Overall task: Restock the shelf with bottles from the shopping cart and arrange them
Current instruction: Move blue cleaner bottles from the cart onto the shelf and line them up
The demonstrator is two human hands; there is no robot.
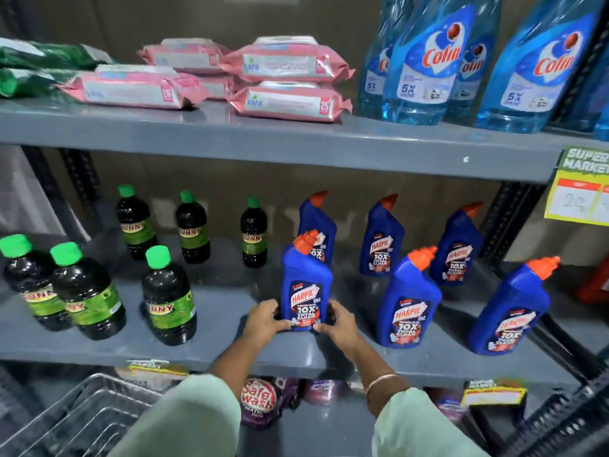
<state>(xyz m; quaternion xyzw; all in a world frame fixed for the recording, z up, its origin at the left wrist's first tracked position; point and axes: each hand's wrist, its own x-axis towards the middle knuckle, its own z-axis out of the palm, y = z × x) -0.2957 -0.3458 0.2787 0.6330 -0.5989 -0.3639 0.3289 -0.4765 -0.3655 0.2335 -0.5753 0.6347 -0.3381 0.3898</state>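
Fingers (280, 323) of the left hand (263, 319) curl around the lower left side of a blue bottle (306, 291), and the fingers of the right hand (336, 321) wrap its lower right side, so both hands are clamped on the same bottle near its base. That bottle stands upright at the front edge of the middle shelf (230, 344), its orange cap (306, 241) tilted toward the right.

Behind it and to its right stand five more blue bottles (408, 298) of the same kind, two in the front row and three further back, all upright and apart from one another. To the left on the same shelf are dark bottles with green caps (168, 298): three near the front, two of them touching, and three smaller-looking ones toward the back.

On the upper shelf (263, 136) lie pink packs of wipes (290, 100), stacked, with green packets (39, 65) at the far left and tall clear blue bottles (425, 61) at the right. A yellow price tag (578, 189) hangs at the right edge. Below, at the lower left, part of a wire shopping cart (75, 420) shows. A bangle (382, 381) sits on the right wrist, and both arms wear pale green sleeves (191, 420).
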